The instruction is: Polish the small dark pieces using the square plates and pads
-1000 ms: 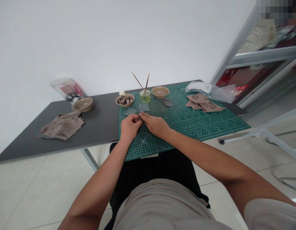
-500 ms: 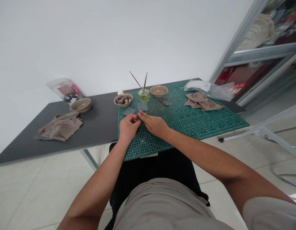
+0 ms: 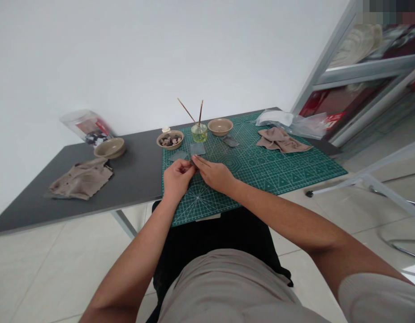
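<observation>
My left hand (image 3: 175, 178) and my right hand (image 3: 214, 174) meet over the green cutting mat (image 3: 261, 166). Both pinch a small dark piece between their fingertips; it is too small to name. Just beyond the fingers lie two small grey squares (image 3: 197, 149) on the mat. A bowl of small brown and dark pieces (image 3: 170, 140) stands behind them, next to a glass jar of yellowish liquid (image 3: 199, 133) holding two thin sticks.
An empty tan bowl (image 3: 220, 127), a grey scrap (image 3: 230, 141), a brown cloth (image 3: 281, 140) and a plastic bag (image 3: 288, 120) sit on the mat's far right. On the grey table (image 3: 136, 175) lie another cloth (image 3: 80, 181), a bowl (image 3: 109, 147) and a tipped jar (image 3: 86, 127). A metal shelf stands right.
The view has shifted slightly, so everything sits a little further left. Both hands stay together, fingers pinched on the small piece.
</observation>
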